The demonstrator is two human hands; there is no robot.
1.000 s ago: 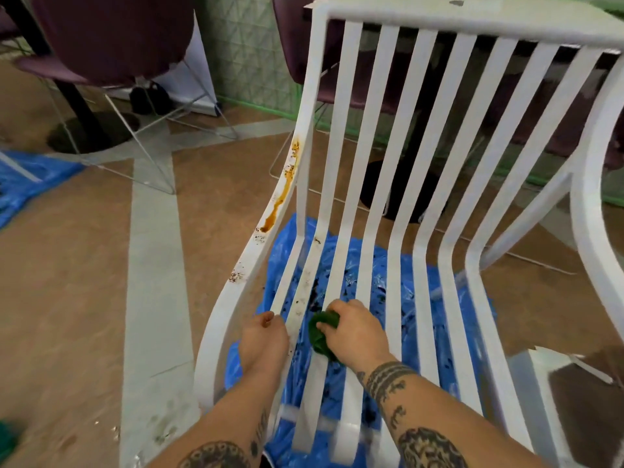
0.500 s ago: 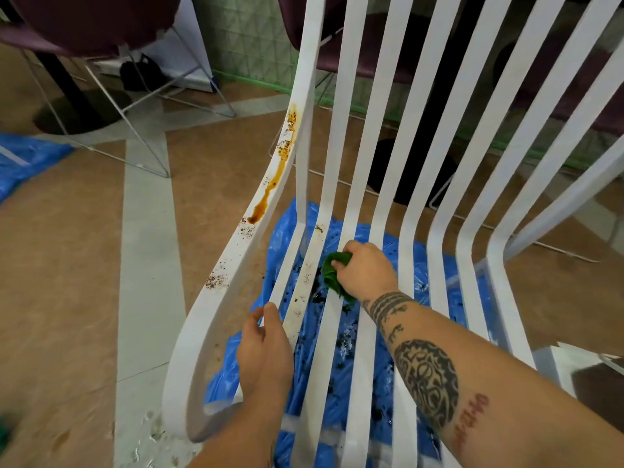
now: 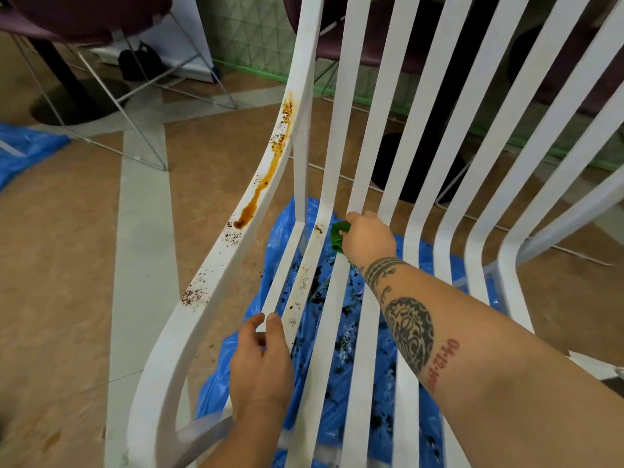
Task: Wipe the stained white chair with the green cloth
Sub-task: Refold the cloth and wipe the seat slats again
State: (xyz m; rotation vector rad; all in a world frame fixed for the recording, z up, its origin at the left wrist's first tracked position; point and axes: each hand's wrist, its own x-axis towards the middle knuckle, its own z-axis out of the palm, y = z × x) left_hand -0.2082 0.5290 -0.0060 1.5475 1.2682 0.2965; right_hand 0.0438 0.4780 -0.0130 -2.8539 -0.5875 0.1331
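Two hands on a stained white chair: right hand, frame centre, clenches the green cloth against it; left hand, lower centre, grips its leftmost slat.

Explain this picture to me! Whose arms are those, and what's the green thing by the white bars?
There is no machine here, just a person cleaning. A camera worn on their head looks down, so you see their own arms. The white bars are the slats of a white chair, which has an orange stain and dark specks on its frame. The right hand grips a bunched green cloth against one slat to wipe it. The left hand holds another slat lower down, probably to steady the chair. Under the chair, on the floor, lies a blue plastic sheet with dark splatters.
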